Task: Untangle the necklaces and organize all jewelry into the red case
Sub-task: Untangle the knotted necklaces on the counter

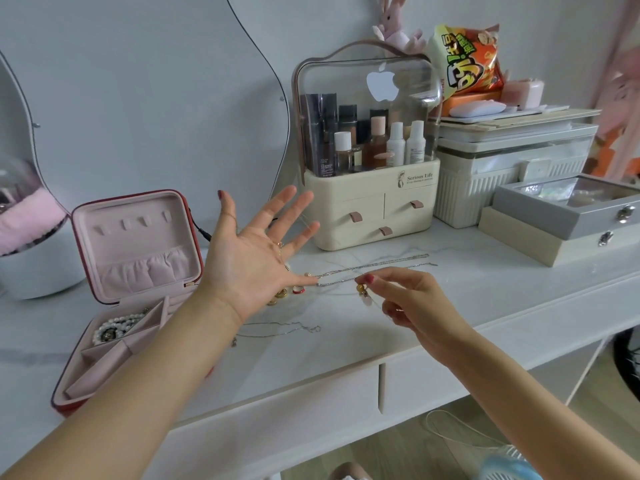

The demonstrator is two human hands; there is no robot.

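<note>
— Nearest the edge?
— Thin silver chain lying loose on the white marble-look tabletop, apart from both hands.
— And left of that?
— Red case, lid propped upright, pink lining showing. Pearl strand coiled in the rear left compartment; other compartments partly hidden behind the forearm.
— Right hand?
— Right hand raised a little over the table, thumb and forefinger pinching a fine chain with a small gold-and-pink pendant dangling just below the fingertips. Other fingers loosely curled.
— Left hand?
— Left hand lifted palm-up, fingers fully spread and straight. Fine gold chain draped across the palm and fingers; gripping nothing. Thumb tip close to the end of two long silver necklaces; touching or not, cannot tell.
— Those necklaces?
— Stretched out side by side on the table, running right from the thumb, crossing near the middle.
— Under the left hand?
— Small cluster of rings, gold and red-and-white, resting on the table, partly hidden by the palm.
— Farther back?
— Cream cosmetics organizer with clear domed lid and three drawers, bottles inside. To its right, a gray glass-topped box stacked on a beige one. Orange snack bag against the wall.
</note>
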